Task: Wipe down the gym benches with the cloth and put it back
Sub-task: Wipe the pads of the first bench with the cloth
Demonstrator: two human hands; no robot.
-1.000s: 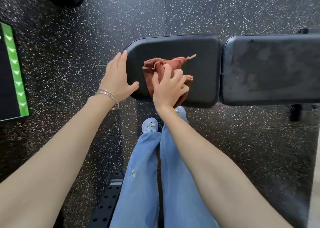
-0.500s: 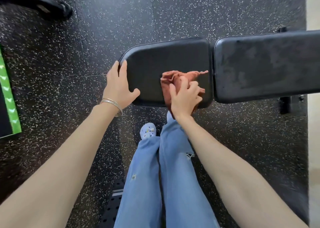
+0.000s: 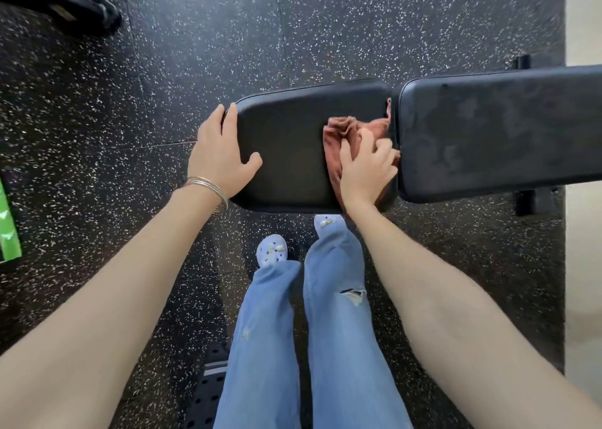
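Note:
A black padded gym bench lies across the view: its seat pad (image 3: pixel 293 148) in the middle and its long back pad (image 3: pixel 501 129) to the right, which looks smeared. A crumpled rust-red cloth (image 3: pixel 345 132) sits at the seat pad's right end, against the gap between the pads. My right hand (image 3: pixel 366 171) presses down on the cloth with bent fingers and grips it. My left hand (image 3: pixel 221 155), bangles on the wrist, rests flat with fingers apart on the seat pad's left edge.
Black speckled rubber floor (image 3: pixel 228 38) surrounds the bench. My legs in blue jeans and pale clogs (image 3: pixel 272 249) stand just before the seat pad. A black machine foot (image 3: pixel 81 8) is at top left, a green-edged mat (image 3: pixel 8 230) at far left, a pale wall (image 3: pixel 583 266) at right.
My right hand has slid the cloth rightward across the seat pad, from its middle to its right end by the gap. My left hand has stayed on the left edge.

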